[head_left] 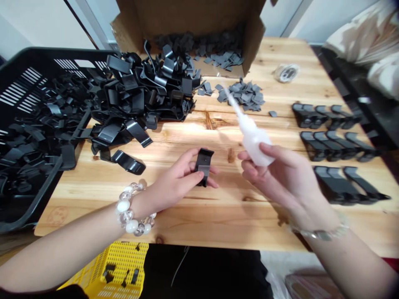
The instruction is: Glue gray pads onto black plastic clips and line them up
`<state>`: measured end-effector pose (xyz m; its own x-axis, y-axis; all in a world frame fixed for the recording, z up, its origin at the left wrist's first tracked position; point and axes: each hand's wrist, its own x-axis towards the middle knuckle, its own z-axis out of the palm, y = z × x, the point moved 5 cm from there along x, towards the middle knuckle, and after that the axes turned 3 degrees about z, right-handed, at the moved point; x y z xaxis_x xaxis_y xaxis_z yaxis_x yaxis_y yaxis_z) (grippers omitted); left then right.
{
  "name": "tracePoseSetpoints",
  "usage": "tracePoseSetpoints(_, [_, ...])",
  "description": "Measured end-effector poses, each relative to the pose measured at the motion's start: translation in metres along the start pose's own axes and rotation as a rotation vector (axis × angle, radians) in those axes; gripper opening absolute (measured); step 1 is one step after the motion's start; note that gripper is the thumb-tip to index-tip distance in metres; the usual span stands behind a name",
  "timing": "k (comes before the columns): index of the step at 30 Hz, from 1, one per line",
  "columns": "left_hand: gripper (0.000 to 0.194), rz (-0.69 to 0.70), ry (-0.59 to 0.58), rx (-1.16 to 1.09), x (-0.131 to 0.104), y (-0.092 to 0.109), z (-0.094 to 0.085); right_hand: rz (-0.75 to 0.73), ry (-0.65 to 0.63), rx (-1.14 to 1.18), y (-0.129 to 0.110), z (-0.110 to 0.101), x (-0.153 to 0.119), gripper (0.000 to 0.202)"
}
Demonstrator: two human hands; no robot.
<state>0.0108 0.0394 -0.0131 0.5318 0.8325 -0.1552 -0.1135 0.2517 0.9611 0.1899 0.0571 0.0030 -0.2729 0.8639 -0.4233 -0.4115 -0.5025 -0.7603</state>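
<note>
Near the middle of the wooden table, my left hand (183, 174) holds a black curved clip (205, 160) between thumb and fingers. To its right, my right hand (277, 174) grips a white squeeze bottle (256, 141), whose thin nozzle points up and to the left. The bottle and the clip are apart. Beyond the nozzle lies a small heap of grey pads (246, 94). A large pile of black clips (137, 89) sits at the back left, and rows of similar clips (338, 145) stand at the right.
A black crate (59, 52) of parts stands at the left. An open cardboard box (199, 16) with grey pads is at the back. A tape roll (287, 73) lies at the back right of the table (199, 224). A yellow basket (124, 253) is below the front edge.
</note>
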Motion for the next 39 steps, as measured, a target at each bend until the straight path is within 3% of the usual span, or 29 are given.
tracePoseSetpoints(6, [0.044, -0.008, -0.043, -0.025, -0.003, 0.004, 0.005, 0.025, -0.222, -0.021, 0.013, 0.012, -0.001, 0.031])
tracePoseSetpoints(10, [0.047, -0.075, -0.059, -0.083, -0.007, -0.001, 0.007, -0.016, -0.266, -0.048, 0.017, 0.013, 0.000, 0.025])
tracePoseSetpoints(14, [0.047, -0.114, -0.069, -0.085, -0.009, -0.006, 0.008, -0.094, -0.187, -0.227, 0.020, 0.013, 0.000, 0.018])
tracePoseSetpoints(19, [0.045, -0.117, -0.070, -0.007, -0.009, -0.008, 0.011, -0.228, 0.014, -0.631, 0.017, 0.016, -0.007, 0.016])
tracePoseSetpoints(22, [0.046, -0.128, -0.074, 0.001, -0.009, -0.010, 0.012, -0.345, 0.049, -0.834, 0.013, 0.021, -0.009, 0.015])
tracePoseSetpoints(25, [0.046, -0.133, -0.083, 0.010, -0.009, -0.011, 0.013, -0.371, 0.051, -0.939, 0.014, 0.022, -0.008, 0.012])
tracePoseSetpoints(30, [0.046, -0.136, -0.086, 0.024, -0.008, -0.011, 0.013, -0.334, 0.043, -0.933, 0.014, 0.021, -0.009, 0.012])
tracePoseSetpoints(35, [0.043, -0.147, -0.069, 0.067, -0.008, -0.010, 0.013, -0.375, 0.143, -0.796, 0.005, 0.017, -0.012, 0.012])
tracePoseSetpoints(39, [0.042, -0.153, -0.080, 0.089, -0.009, -0.010, 0.014, -0.291, 0.150, -0.770, 0.009, 0.018, -0.010, 0.013])
